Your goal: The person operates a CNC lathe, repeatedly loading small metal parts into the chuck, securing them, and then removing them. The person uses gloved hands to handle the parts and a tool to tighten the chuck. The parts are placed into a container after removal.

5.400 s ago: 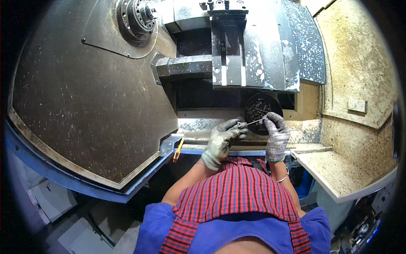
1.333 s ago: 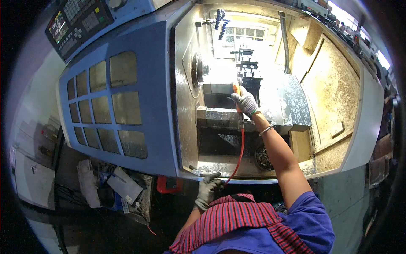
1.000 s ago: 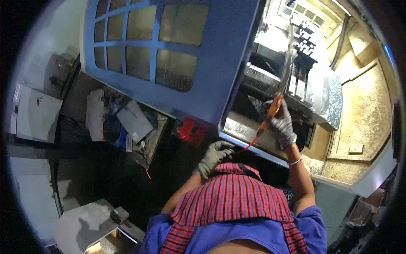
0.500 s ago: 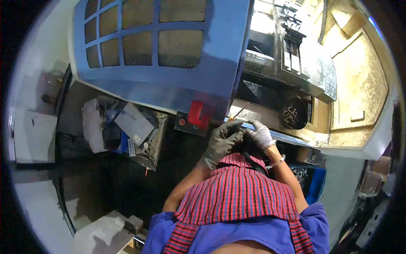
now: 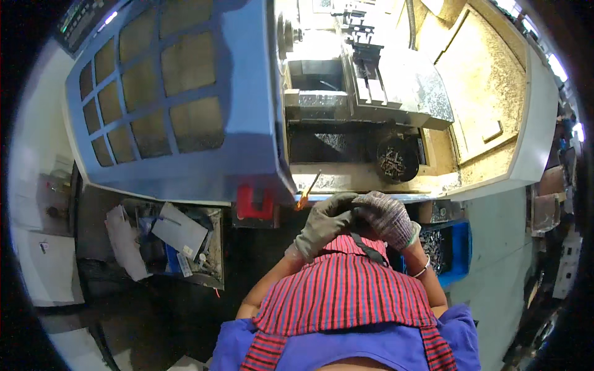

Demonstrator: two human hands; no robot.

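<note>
My left hand [image 5: 323,226], in a grey work glove, is in front of the striped apron [image 5: 356,284] at the machine's front edge. My right hand [image 5: 387,217], in a speckled knit glove, meets it fingertip to fingertip. Both hands have their fingers curled and pinched together; whatever they hold is hidden by the gloves. Just beyond and left of the left fingers, a thin tool with an orange handle [image 5: 302,201] rests at the machine's ledge, its dark shaft pointing up and away. Neither hand touches it.
Ahead is a machine with a blue windowed door [image 5: 247,142] and slides in its lit opening. Inside its front ledge sits a round black bowl [image 5: 379,168] of small metal parts. A blue crate [image 5: 459,250] of metal pieces is at right; a cluttered tray [image 5: 215,247] is at left.
My view has swung, so the machine sits further left in the picture. The right hand has turned, showing more of its back. The orange-handled tool now appears further from the left fingers.
</note>
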